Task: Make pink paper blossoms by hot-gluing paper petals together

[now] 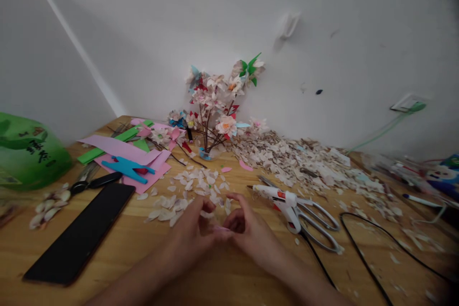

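Above the front of the wooden table, my left hand [191, 232] and my right hand [249, 234] meet at the thumbs. Between them shows a sliver of a small pink piece [219, 228], its kind mostly hidden by the fingers. Both hands are curled, fingers bent inward. A loose pile of pale petals [193, 184] lies just beyond them. To the right, a white glue gun [281, 198] rests over a pair of scissors [322, 229]. Behind the petals, handmade flowers [217, 100] on brown stems stand in a small base against the wall.
A black phone [84, 229] lies at left, beside garlic-like cloves [48, 208] and a green bag [30, 153]. Pink paper [122, 148] and a blue paper piece [131, 169] are behind it. A large heap of dried peelings [297, 162] spreads right; a black cord [362, 253] curves across the table.
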Demonstrator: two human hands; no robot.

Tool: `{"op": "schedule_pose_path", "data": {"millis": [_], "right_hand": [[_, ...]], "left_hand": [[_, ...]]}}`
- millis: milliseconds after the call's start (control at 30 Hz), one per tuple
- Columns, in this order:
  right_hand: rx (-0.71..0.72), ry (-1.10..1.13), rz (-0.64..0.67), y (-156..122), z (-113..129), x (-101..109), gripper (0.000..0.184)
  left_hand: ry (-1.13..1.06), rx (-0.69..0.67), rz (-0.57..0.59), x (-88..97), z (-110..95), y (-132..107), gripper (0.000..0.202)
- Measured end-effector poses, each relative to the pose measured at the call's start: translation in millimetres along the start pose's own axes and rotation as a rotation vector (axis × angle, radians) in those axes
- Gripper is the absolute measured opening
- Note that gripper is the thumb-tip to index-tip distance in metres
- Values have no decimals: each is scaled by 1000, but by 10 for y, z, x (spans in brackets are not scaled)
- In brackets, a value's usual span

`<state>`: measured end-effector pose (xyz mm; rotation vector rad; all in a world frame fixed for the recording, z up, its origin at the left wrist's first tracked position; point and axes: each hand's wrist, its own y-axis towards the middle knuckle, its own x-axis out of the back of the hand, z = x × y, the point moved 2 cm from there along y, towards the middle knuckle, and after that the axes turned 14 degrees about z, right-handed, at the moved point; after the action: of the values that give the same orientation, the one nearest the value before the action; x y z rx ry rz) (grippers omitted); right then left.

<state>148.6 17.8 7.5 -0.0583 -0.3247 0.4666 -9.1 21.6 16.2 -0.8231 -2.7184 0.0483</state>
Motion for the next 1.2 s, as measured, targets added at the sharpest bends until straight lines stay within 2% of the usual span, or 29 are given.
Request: {"op": "schedule_pose_path", "data": {"millis": [67, 167, 367, 533, 667, 767, 833, 1000, 1200], "right_hand": [[-34, 47, -16, 10, 6, -22, 62], [-53, 76, -28, 17, 11, -36, 65], [-60, 75, -43, -11, 30, -19, 60], [-52, 70, -50, -25, 54, -31, 55], [-70, 77, -47, -46, 40, -12, 54], [-93, 84, -31, -74, 22, 5, 44], [-56, 115, -18, -89, 26, -1, 34], [71, 175, -20, -92, 56, -69, 27], [143, 181, -64, -85, 60, -109, 24]], "left_hand": [[-59, 3, 53, -53, 11, -2, 42], [-140, -39, 76, -117, 24, 7, 29], [-204, -88, -30, -134, 68, 36, 17], [-255, -99, -70, -121, 102, 67, 19], [-282, -113, -146, -74, 114, 83, 20], [-299, -117, -166, -60, 116, 94, 23], [-309, -117, -155, -69, 108, 99, 23], [-345, -114, -135, -96, 72, 86, 23], [-624, -17, -40, -116, 121, 105, 37]]}}
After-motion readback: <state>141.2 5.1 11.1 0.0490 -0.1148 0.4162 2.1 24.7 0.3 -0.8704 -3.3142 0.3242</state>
